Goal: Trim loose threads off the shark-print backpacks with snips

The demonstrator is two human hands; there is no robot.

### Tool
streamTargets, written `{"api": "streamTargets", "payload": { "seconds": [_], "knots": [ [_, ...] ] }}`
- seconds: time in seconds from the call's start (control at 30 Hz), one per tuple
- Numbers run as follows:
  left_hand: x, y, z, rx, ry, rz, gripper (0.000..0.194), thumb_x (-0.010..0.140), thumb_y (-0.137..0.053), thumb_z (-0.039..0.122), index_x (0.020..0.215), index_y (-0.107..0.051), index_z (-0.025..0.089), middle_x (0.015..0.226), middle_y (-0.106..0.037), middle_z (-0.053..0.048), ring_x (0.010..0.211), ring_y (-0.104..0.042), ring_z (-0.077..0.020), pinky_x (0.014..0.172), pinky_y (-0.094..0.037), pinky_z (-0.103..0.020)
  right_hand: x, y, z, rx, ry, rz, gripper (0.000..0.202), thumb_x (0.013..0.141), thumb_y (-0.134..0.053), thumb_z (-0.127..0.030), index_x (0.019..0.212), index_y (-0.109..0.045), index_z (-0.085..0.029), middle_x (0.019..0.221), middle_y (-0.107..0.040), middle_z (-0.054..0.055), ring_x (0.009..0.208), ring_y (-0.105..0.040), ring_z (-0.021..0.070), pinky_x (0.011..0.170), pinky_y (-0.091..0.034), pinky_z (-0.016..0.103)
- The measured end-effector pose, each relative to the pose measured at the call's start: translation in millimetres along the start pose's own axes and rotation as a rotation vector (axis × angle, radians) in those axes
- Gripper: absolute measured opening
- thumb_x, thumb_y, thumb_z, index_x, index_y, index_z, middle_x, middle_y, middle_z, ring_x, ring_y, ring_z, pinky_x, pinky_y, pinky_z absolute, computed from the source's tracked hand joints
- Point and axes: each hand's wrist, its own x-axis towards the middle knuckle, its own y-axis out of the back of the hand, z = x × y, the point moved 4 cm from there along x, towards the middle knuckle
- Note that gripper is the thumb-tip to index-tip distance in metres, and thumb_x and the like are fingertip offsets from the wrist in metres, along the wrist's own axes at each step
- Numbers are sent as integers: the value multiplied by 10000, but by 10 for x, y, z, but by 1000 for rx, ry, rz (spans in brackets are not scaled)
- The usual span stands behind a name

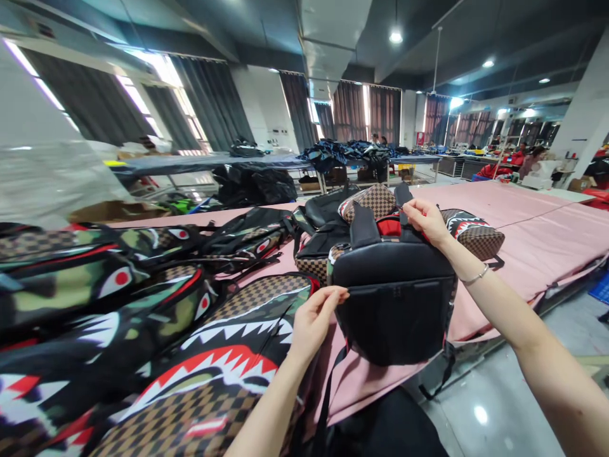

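Left hand [316, 311] is pinching the side edge of a black backpack [394, 304]; right hand [425, 219] is closing its fingers near a shoulder strap [404, 195] at the top. Backpack is standing upright above the pink tabletop [518, 216], back panel facing the wearer. The two-sided grip is probably steadying it; whether the tabletop is bearing weight, cannot tell. Shark-print bags [228, 362] are lying close together at left, some overlapping, likely saving space. Red label [207, 425] is showing pale marks, too blurred to read; no brand is reading clearly.
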Motion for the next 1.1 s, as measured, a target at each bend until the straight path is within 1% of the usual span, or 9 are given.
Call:
{"api": "streamTargets", "payload": {
  "seconds": [0.17, 0.23, 0.3, 0.43, 0.57, 0.67, 0.8, 0.9, 1.1],
  "knots": [
    [-64, -329, 127, 480, -429, -21, 213, 838, -500, 242, 1027, -589, 203, 1028, -653, -75, 981, -573, -216, 899, -441, -408, -69, 64, -138, -301, 121, 189, 448, 779, -425, -650, 759, -468, -204, 541, -375, -63, 482, -346, 85, 499, -299, 218],
    [-47, -446, 167, 595, -514, -29, 251, 835, -498, 205, 1076, -568, 194, 1031, -649, -83, 972, -562, -222, 876, -442, -397, -177, 65, -245, -432, 194, 278, 420, 794, -430, -625, 804, -461, -206, 597, -426, -47, 543, -412, 100, 567, -349, 225],
    [-24, -517, 180, 683, -516, -10, 263, 834, -499, 200, 1090, -558, 183, 1014, -640, -89, 944, -551, -227, 837, -440, -383, -325, 31, -316, -504, 231, 301, 388, 783, -481, -592, 827, -448, -208, 648, -466, -32, 579, -455, 110, 591, -368, 227],
    [-32, -595, 194, 827, -453, 16, 227, 831, -509, 219, 1044, -585, 201, 967, -617, -85, 909, -527, -240, 762, -405, -370, -655, -94, -287, -601, 216, 142, 242, 813, -509, -447, 814, -460, -210, 651, -517, -20, 541, -493, 115, 551, -365, 222],
    [-26, -673, 262, 900, -398, -1, 187, 832, -508, 260, 986, -596, 201, 940, -600, -85, 886, -523, -239, 758, -365, -378, -847, -241, -186, -676, 273, -219, 170, 858, -439, -325, 771, -513, -199, 679, -575, 9, 600, -547, 133, 601, -396, 234],
    [30, -726, 301, 898, -411, -70, 168, 837, -500, 254, 964, -590, 191, 895, -622, -75, 808, -535, -216, 750, -346, -375, -818, -290, -117, -601, 214, -438, 180, 873, -401, -235, 771, -543, -190, 730, -620, 20, 671, -587, 134, 657, -433, 241],
    [68, -761, 267, 867, -470, -125, 102, 809, -544, 222, 883, -611, 200, 775, -632, -48, 744, -521, -207, 677, -324, -347, -627, -281, 1, -469, 112, -485, 194, 881, -405, -235, 759, -550, -191, 769, -648, 14, 706, -624, 124, 706, -469, 249],
    [-12, -801, 237, 851, -594, -140, 129, 833, -489, 165, 792, -606, 201, 734, -623, -30, 712, -491, -182, 670, -320, -329, -504, -295, 148, -367, 32, -469, 228, 882, -408, -299, 722, -525, -185, 706, -634, 6, 633, -634, 115, 647, -490, 238],
    [-214, -824, 240, 824, -766, -95, 180, 840, -453, 111, 803, -601, 206, 681, -621, -7, 641, -448, -151, 664, -313, -322, -406, -412, 357, -163, -70, -500, 277, 847, -456, -411, 712, -493, -171, 590, -597, -7, 517, -619, 111, 530, -502, 219]
  ]
}}
